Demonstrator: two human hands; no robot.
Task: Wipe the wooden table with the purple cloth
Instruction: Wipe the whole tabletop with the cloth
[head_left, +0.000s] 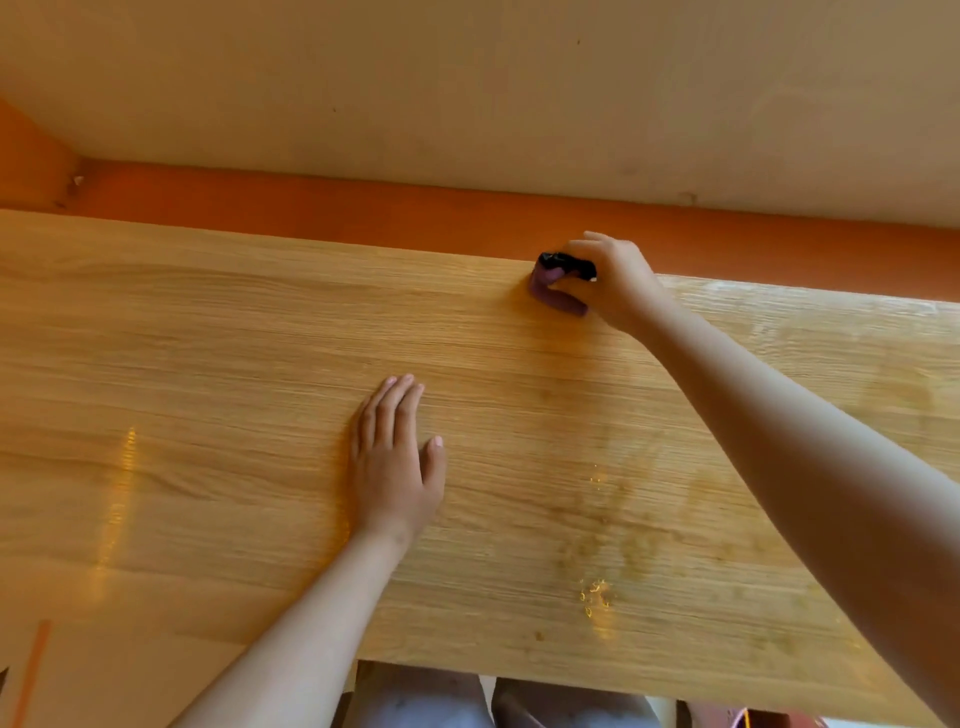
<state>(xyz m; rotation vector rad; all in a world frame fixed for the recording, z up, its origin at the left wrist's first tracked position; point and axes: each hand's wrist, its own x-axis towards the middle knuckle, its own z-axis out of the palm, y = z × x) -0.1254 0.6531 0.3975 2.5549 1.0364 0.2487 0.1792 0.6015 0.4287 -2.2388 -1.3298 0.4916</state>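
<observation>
Our right fingers (569, 280) were curled around the cloth (557, 297), pressing its bunched purple mass down onto the table (218, 332) at the far edge, a little right of the middle. A black part of the cloth, or something black held with it, showed above the purple between our thumb and fingers; we could not tell which it was. Our right hand (610, 283) sat with its knuckles toward the far side, and the bare arm ran back from it to the near right corner of the view.

Our left hand (397, 467) lay flat on the wood near the middle of the table, palm down, fingers straight and close together, the thumb held out to the right. It gripped nothing. It was well apart from the cloth, nearer to us and further left.

The table was pale wood with a long grain running left to right. On the near right part the surface looked darker and streaked, with small bright glints, as if damp, though we could not be sure. A thin streak of reflected light stood on the near left part.

Beyond the far edge ran an orange strip (363, 213), and above it a pale wall (467, 93). Below the near edge we saw our knees (519, 706).
</observation>
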